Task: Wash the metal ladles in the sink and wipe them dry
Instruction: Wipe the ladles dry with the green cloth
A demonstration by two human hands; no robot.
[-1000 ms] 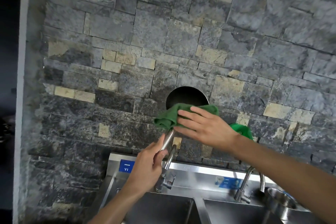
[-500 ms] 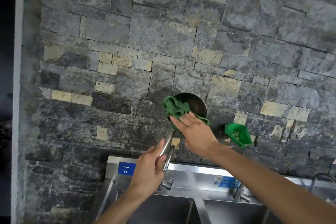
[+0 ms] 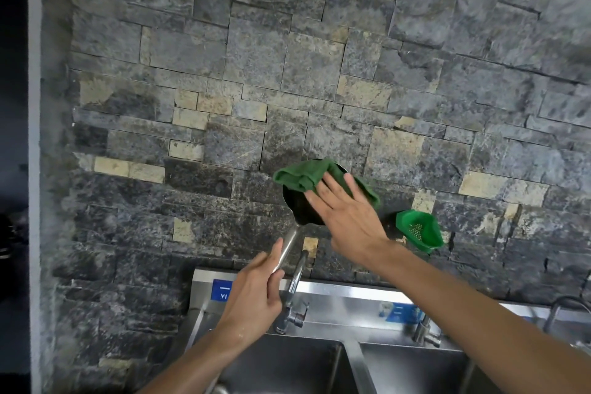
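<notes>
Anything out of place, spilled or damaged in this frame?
Nothing stands out. The left hand holds the ladle upright by its handle above the sink, the right hand presses a green cloth into its bowl. No spill or damage is visible.

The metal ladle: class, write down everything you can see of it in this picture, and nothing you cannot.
The metal ladle is shiny steel with a long straight handle and a round, dark-looking bowl. It is held up before the stone wall, above the sink, bowl uppermost and handle slanting down to the left. The left hand grips the handle's lower end. A green cloth drapes over the bowl's upper part, pressed on by the flat right hand, which hides much of the bowl.
</notes>
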